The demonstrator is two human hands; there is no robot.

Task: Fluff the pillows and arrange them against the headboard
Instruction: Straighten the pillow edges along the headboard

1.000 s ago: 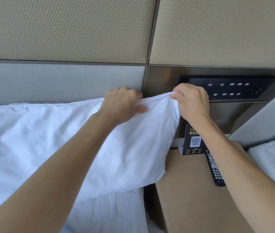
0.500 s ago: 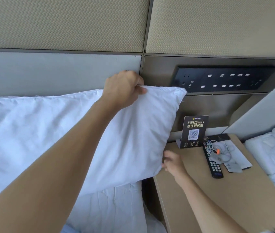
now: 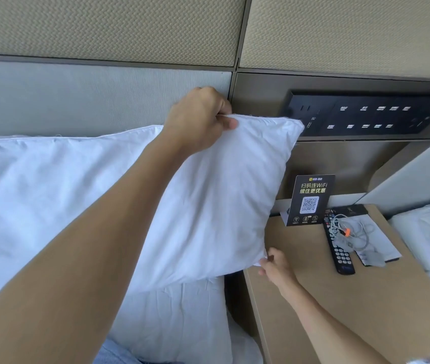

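Since half a second ago almost nothing has shifted: the right hand [image 3: 277, 266] has stayed low at the bottom right corner of the plump white fabric pillow [image 3: 208, 195], while the left hand [image 3: 198, 119] has kept its place on the top edge. That left hand grips the upper seam near the right top corner, thumb in front and fingers curled behind. The right hand pinches the lower corner where it hangs just over the edge of the tan wooden bedside table [image 3: 366, 311].

The pillow stands nearly upright on the white sheeted bed [image 3: 182, 324], its back against the grey fabric headboard panel [image 3: 90, 101].

On the table stand a black QR-code WiFi card [image 3: 311, 200], a black remote control [image 3: 340, 248], a coiled white cable [image 3: 353, 232] and a white booklet [image 3: 382, 245]. A black switch panel [image 3: 366, 116] is set into the wall above.
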